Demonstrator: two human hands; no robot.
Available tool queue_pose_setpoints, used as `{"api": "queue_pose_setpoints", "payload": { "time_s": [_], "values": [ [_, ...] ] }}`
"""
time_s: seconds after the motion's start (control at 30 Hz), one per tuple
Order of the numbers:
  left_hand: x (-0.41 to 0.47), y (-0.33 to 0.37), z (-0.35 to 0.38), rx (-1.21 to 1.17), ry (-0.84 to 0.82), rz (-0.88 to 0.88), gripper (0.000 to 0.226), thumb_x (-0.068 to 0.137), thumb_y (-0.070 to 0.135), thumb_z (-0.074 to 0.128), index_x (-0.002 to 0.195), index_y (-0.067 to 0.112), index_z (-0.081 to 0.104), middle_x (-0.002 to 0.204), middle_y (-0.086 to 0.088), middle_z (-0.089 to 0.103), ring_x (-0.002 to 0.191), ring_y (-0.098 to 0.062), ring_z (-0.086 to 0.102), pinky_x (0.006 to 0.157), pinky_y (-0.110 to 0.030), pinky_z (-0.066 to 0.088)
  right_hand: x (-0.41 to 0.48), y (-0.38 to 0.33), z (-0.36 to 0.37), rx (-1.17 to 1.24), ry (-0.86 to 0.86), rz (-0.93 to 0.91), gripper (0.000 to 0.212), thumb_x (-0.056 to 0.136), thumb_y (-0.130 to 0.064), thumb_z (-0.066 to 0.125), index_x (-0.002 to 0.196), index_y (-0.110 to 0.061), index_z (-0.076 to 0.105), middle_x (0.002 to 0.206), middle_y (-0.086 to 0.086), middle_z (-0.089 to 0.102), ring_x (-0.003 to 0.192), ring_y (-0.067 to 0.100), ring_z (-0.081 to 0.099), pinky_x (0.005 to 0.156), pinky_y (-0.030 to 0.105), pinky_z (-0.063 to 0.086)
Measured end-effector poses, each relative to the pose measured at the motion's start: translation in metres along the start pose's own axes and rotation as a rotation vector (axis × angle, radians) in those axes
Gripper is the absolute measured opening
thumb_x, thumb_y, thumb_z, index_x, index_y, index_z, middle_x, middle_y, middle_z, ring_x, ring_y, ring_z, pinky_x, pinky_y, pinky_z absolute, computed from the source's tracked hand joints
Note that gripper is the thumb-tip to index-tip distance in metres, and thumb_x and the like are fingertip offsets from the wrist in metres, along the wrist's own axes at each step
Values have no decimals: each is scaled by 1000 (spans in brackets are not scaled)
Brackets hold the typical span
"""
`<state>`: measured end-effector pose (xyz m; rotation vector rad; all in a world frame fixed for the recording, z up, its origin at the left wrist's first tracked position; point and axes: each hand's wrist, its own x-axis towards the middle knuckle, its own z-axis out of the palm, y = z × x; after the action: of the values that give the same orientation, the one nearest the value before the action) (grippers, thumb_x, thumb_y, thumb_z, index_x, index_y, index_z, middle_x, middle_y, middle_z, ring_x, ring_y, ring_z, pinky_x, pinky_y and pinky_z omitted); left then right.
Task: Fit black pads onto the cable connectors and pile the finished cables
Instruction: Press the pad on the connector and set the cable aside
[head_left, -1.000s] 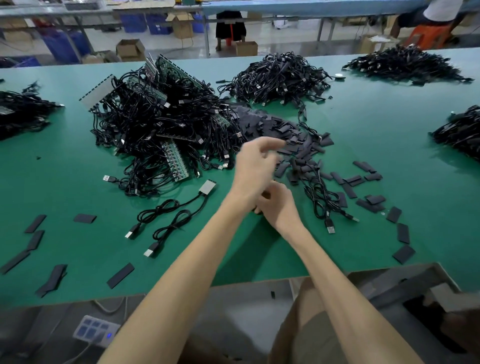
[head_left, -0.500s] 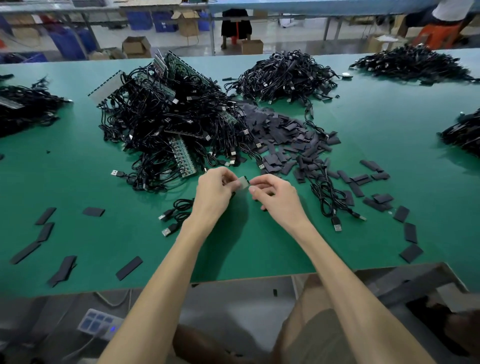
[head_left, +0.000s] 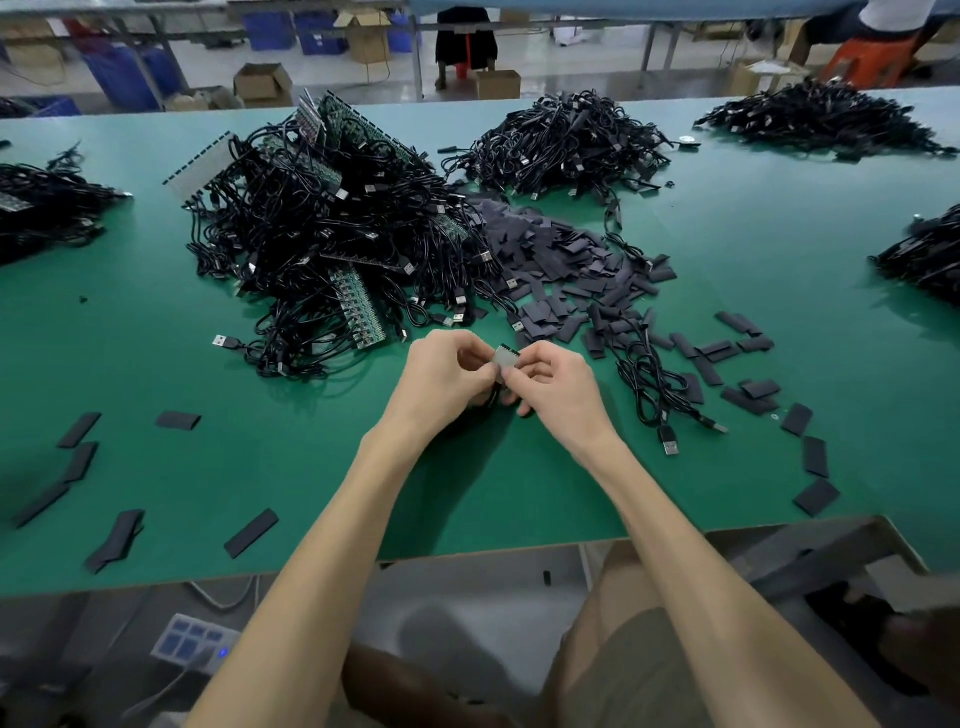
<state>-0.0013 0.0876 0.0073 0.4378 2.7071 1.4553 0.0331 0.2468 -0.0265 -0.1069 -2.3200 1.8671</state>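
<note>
Both hands meet over the green table (head_left: 156, 364) near its front middle. My left hand (head_left: 447, 376) and my right hand (head_left: 558, 384) pinch a small grey cable connector (head_left: 506, 357) between them; its cable is hidden under the hands. Just beyond lies a heap of black pads (head_left: 561, 270). A big tangle of black cables with green circuit strips (head_left: 332, 244) sits to the left of it.
Loose pads lie at the front left (head_left: 249, 532) and front right (head_left: 815, 496). A coiled USB cable (head_left: 654, 395) lies right of my hands. More cable piles sit at the far middle (head_left: 566, 140), far right (head_left: 821, 119), left edge (head_left: 41, 208) and right edge (head_left: 924, 254).
My left hand came down from above the pads and took up the cable that lay on the table. Both hands now hold its connector, lifted closer to me.
</note>
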Motion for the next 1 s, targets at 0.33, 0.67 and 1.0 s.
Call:
{"api": "queue_pose_setpoints", "payload": {
  "time_s": [0.33, 0.67, 1.0],
  "values": [
    [-4, 4, 1, 95, 67, 77, 3, 86, 9, 75, 86, 12, 77, 71, 6, 73, 63, -6, 69, 64, -22, 56, -2, 0, -3, -32, 1, -22, 18, 92, -13, 72, 79, -10, 60, 60, 7, 71, 46, 14, 62, 50, 22, 48],
    [-4, 26, -13, -152, 523, 217, 2, 98, 12, 64, 98, 11, 66, 100, -9, 66, 81, -7, 70, 75, -31, 58, 1, 1, 5, -54, 21, 11, 7, 93, -12, 73, 88, -12, 68, 67, 0, 74, 56, 10, 70, 51, 21, 51],
    [1, 57, -6, -705, 54, 189, 19, 96, 22, 71, 106, 6, 71, 81, -9, 67, 63, -26, 62, 43, -27, 41, -3, -7, 6, -90, 16, 8, 17, 95, -7, 66, 80, -14, 68, 65, -5, 68, 50, 4, 58, 48, 20, 45]
  ]
}}
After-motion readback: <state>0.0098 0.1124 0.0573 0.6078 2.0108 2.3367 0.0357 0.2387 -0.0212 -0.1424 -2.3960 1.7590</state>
